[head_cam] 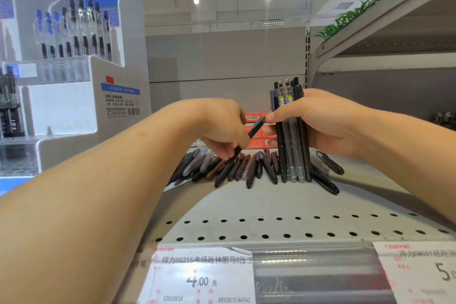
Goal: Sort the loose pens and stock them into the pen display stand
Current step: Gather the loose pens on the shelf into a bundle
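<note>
While right hand (pixel 318 122) clamps upright pen bundle (pixel 292 136), left hand (pixel 222 128) pinches one black pen (pixel 249 134); light, rigid, slippery — grip mid-barrel.

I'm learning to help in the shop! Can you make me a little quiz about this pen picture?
1. True or false: the right hand holds a bundle of pens upright on the shelf.
2. What does the left hand pinch? A) one black pen B) a price tag C) nothing
3. Fill in: the loose pens lie in a row on the ____.

Key: 1 true. 2 A. 3 shelf.
</note>
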Motion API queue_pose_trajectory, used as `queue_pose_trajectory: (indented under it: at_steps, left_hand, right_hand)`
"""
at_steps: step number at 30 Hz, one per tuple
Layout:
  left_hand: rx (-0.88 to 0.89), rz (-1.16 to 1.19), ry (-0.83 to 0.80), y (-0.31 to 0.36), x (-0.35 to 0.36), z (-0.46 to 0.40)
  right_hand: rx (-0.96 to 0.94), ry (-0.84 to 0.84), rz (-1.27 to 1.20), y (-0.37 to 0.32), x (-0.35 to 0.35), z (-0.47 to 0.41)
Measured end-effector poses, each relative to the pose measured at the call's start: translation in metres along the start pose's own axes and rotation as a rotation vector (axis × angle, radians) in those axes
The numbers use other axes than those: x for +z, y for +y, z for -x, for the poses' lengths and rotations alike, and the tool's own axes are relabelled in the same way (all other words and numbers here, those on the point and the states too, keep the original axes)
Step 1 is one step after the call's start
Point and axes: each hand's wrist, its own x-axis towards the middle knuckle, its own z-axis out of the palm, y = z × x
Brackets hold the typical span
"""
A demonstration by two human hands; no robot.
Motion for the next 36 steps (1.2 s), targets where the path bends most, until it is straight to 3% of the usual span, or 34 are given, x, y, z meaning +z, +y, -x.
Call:
queue_pose_trajectory:
  at_steps: [6, 17, 26, 32, 36]
  left_hand:
    - [0.105, 0.336, -0.105, 0.001, -0.007, 0.015]
    - [0.231, 0.193, -0.128, 0.011, 0.001, 0.017]
    - [0.365, 0.093, 0.101, 0.023, 0.003, 0.014]
    - [0.316, 0.043, 0.144, 0.023, 0.007, 0.013]
    - [0.357, 0.262, 0.202, 0.035, 0.016, 0.013]
  right_hand:
    - [-0.038, 0.070, 0.018, 0.001, -0.001, -0.001]
    - [-0.086, 0.068, 0.007, 0.001, -0.005, -0.004]
    - [-0.188, 0.191, 0.040, -0.003, -0.005, 0.000]
    - [-0.222, 0.273, -0.203, -0.020, -0.013, 0.006]
    - [-0.245, 0.304, -0.075, -0.031, -0.036, 0.029]
